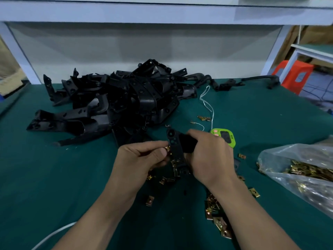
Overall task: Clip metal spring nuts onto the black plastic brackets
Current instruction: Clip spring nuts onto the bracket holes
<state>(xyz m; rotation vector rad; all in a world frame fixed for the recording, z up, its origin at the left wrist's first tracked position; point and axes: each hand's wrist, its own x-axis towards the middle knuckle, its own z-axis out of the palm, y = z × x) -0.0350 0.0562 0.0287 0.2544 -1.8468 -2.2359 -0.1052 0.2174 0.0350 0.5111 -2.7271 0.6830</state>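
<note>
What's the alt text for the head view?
The right hand grips a black bracket while the left hand pinches a brass spring nut against its edge, over a green mat. A pile of brackets lies behind; loose nuts and a bag of nuts lie nearby.

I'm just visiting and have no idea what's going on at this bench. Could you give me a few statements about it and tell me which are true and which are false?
1. The right hand holds a black bracket. True.
2. The other hand is empty. False: the left hand pinches a brass-coloured clip against the bracket.
3. A pile of brackets lies on the table beyond the hands. True.
4. The clear sack of clips sits on the person's left. False: the bag is on the right.
5. A green timer lies on the table near the right hand. True.
</note>
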